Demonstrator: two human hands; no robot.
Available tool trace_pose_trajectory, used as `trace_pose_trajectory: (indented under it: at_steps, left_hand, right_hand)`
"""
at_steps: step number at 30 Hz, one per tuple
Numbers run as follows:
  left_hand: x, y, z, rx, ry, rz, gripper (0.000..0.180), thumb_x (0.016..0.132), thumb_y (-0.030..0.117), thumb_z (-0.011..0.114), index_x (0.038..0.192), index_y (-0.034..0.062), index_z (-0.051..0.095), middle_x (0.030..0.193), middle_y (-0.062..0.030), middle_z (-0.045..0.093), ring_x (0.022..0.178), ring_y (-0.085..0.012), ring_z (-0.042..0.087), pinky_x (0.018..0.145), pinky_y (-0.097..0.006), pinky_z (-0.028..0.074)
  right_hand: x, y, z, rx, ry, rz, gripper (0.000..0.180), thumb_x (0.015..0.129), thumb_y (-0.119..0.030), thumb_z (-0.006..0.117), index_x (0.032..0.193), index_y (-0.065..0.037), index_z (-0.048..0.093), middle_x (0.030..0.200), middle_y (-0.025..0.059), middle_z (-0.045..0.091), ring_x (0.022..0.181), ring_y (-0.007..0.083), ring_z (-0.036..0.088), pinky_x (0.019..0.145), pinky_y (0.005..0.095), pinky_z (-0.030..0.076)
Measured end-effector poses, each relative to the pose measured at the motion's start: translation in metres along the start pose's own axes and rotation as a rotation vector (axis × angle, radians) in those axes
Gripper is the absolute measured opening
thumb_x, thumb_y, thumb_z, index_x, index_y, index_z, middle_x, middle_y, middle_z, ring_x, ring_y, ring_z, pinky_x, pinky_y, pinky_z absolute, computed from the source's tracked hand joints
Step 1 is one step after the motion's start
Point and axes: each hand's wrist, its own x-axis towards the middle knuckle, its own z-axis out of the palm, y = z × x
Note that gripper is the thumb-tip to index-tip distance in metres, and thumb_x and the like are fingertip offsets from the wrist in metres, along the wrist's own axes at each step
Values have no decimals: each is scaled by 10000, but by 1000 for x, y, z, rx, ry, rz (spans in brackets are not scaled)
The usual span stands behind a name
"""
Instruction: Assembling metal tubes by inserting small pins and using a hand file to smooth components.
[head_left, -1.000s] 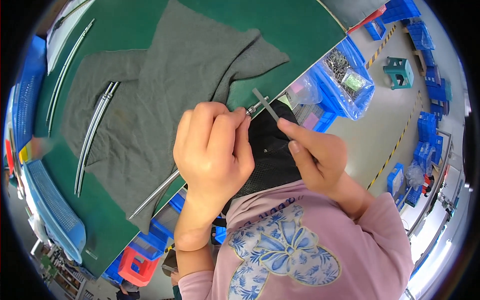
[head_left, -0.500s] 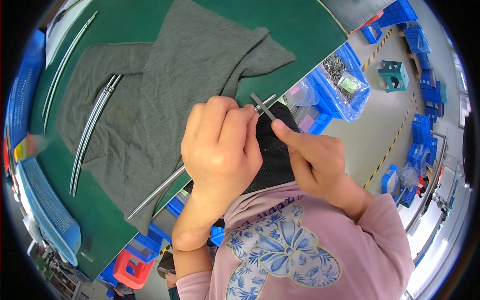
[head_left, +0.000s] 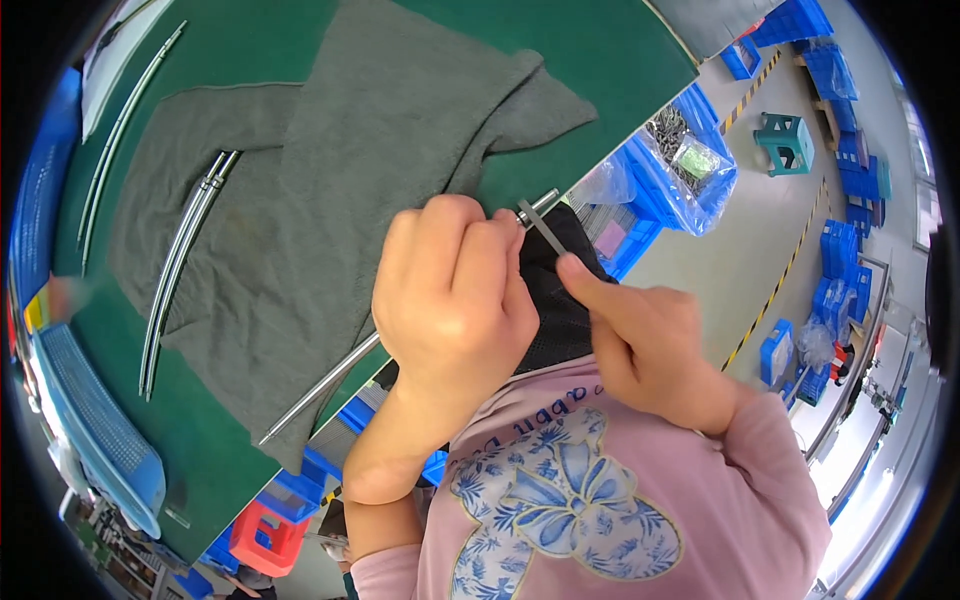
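Observation:
My left hand is closed around a thin shiny metal rod, which slants from the cloth up to the right. The stepped tip of the rod sticks out past my fingers near the table edge. A thin flat grey strip, file-like in shape, lies across that tip. My right hand pinches its lower end, with the index finger stretched along it. Left of my hands, several similar rods rest together on the crumpled grey cloth.
More thin rods lie on the green table at far left, near a light blue perforated basket. Beyond the right table edge stands a blue bin of small metal parts. A green stool and a red stool stand on the floor.
The grey strip has slid back toward my right hand, so less of it reaches past the rod. Both hands have shifted slightly right and down with the rod.

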Motion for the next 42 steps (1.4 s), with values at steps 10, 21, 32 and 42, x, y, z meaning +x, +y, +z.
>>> trace_pose_trajectory:
  at_steps: [10, 21, 32, 42]
  left_hand:
    - [0, -1, -1, 6, -7, 17, 158, 644, -24, 697, 771, 26, 619, 761, -58, 522, 612, -238, 482, 501, -332, 387]
    - [2, -1, -2, 7, -19, 25, 159, 632, -39, 698, 751, 24, 612, 746, -62, 523, 599, -239, 477, 491, -337, 383]
    - [1, -2, -2, -14, -12, 37, 168, 623, -47, 695, 752, 19, 611, 755, -68, 524, 601, -239, 477, 489, -337, 380]
    - [1, -2, -3, -14, -21, 27, 183, 613, -58, 692, 760, 20, 616, 755, -65, 523, 600, -239, 480, 499, -337, 385]
  right_hand:
    - [5, 2, 3, -64, -23, -30, 586, 669, 19, 589, 1250, -52, 591, 554, 22, 497, 426, 189, 502, 400, 324, 382]
    - [24, 7, 16, 5, 69, -83, 577, 651, 42, 582, 1220, -51, 617, 533, 13, 498, 399, 175, 479, 385, 315, 381]
    - [-6, 18, 28, 59, 104, -112, 585, 696, 129, 526, 1270, 23, 553, 558, 39, 492, 409, 190, 465, 398, 297, 341]
    - [-4, 19, 35, 52, 121, -111, 537, 711, 41, 581, 1247, 5, 579, 579, 20, 514, 440, 153, 493, 408, 293, 374]
